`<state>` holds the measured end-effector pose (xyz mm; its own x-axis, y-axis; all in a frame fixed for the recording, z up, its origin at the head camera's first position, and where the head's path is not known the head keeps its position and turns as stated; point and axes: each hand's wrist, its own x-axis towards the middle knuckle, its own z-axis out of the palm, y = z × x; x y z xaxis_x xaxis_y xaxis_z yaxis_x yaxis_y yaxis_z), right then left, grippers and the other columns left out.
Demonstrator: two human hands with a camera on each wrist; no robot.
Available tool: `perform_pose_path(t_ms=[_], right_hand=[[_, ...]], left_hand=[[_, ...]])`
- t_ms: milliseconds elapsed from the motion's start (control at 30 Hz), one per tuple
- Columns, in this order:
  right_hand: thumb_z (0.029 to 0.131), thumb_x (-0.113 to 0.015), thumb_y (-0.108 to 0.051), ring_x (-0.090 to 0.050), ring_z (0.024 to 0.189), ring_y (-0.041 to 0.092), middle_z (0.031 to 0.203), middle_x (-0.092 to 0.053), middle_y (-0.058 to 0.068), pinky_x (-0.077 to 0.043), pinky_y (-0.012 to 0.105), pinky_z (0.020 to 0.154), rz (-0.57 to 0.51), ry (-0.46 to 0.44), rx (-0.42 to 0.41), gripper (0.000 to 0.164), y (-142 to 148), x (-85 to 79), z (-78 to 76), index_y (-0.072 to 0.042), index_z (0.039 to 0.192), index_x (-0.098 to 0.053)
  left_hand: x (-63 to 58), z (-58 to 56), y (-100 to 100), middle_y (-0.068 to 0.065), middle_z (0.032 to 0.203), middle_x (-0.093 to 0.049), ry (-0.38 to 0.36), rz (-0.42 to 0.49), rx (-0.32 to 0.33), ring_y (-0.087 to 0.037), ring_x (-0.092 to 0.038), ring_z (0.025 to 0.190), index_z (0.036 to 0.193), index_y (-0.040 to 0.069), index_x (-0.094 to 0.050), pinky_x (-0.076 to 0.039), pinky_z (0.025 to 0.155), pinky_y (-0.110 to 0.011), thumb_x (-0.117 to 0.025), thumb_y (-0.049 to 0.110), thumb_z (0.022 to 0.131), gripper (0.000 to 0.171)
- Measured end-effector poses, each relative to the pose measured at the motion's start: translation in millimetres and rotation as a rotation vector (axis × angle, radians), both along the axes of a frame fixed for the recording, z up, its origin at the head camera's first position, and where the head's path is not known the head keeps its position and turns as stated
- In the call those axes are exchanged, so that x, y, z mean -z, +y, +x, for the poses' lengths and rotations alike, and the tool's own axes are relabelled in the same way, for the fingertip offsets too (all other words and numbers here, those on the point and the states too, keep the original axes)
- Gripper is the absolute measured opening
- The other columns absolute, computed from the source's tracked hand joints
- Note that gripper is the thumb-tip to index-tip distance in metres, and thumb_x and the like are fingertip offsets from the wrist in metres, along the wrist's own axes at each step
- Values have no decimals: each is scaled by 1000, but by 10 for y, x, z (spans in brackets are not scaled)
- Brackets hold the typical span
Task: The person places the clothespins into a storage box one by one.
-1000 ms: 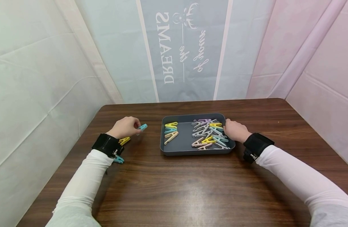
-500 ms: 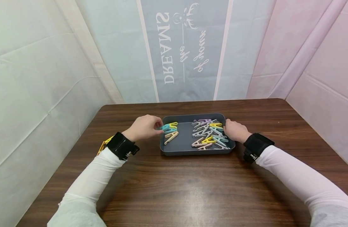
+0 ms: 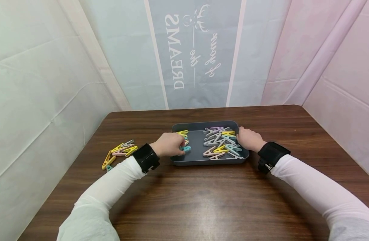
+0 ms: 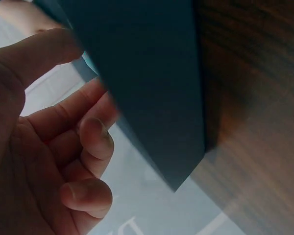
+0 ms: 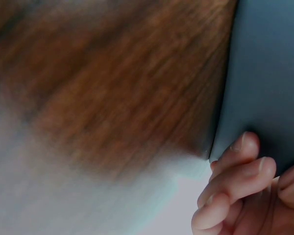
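A dark grey tray (image 3: 196, 162) stands on the table. My left hand (image 3: 169, 144) reaches over its left rim and pinches a blue clothespin (image 3: 187, 148), low inside the left part. In the left wrist view the tray wall (image 4: 147, 93) hides the tips of thumb and forefinger and most of the clothespin. Beyond the fingers a yellow clothespin (image 3: 183, 132) lies in the tray, and others there are partly covered by the hand. My right hand (image 3: 250, 139) grips the tray's right side; in the right wrist view its curled fingers (image 5: 235, 183) rest at the outer wall.
Several mixed clothespins (image 3: 221, 142) fill the tray's right part. A loose pile of yellow, pink, grey and teal clothespins (image 3: 119, 152) lies on the brown wooden table (image 3: 202, 201), left of the tray. Fabric hangs (image 3: 127, 50) behind the table and along both sides.
My left hand has carried the blue clothespin rightward from the table into the tray's left part, then nearer to me. The pile on the left has come into view. The right hand stays put.
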<state>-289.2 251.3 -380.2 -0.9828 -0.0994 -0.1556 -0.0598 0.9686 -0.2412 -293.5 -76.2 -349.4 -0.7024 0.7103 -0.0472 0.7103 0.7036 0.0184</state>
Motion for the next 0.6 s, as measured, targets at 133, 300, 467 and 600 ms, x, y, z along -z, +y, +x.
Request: perform_pose_path(t_ms=[133,300,467,600], right_hand=[[101,-43,-14,-60,79,32,99,-60,28,-52,47,67,1,8,-4,39,-10,-10,4,19,122,-41],[102,-43,-14,-60,79,32,99,-60,29,-52,47,66,4,3,-1,40,-18,-32,5,20,122,-40],[102,-43,-14,-60,78,32,98,-59,29,-51,47,65,5,-3,-3,40,-14,-10,-7,20,123,-39],[102,-43,-14,-60,77,31,97,-60,28,-52,46,64,15,-1,-3,41,-14,2,-14,20,123,-39]], left_hand=[[68,0,31,9,63,-45,39,-80,13,-8,-43,60,70,18,-59,-35,52,-24,-76,32,84,26],[98,5,52,8,60,-39,86,-140,31,-8,-41,59,63,20,-48,-32,51,-24,-75,33,85,37],[129,8,54,8,57,-34,125,-159,29,-7,-38,57,56,20,-43,-31,50,-24,-75,35,84,45],[109,31,65,7,58,-39,152,-172,14,-8,-40,57,57,20,-45,-37,49,-25,-76,35,83,44]])
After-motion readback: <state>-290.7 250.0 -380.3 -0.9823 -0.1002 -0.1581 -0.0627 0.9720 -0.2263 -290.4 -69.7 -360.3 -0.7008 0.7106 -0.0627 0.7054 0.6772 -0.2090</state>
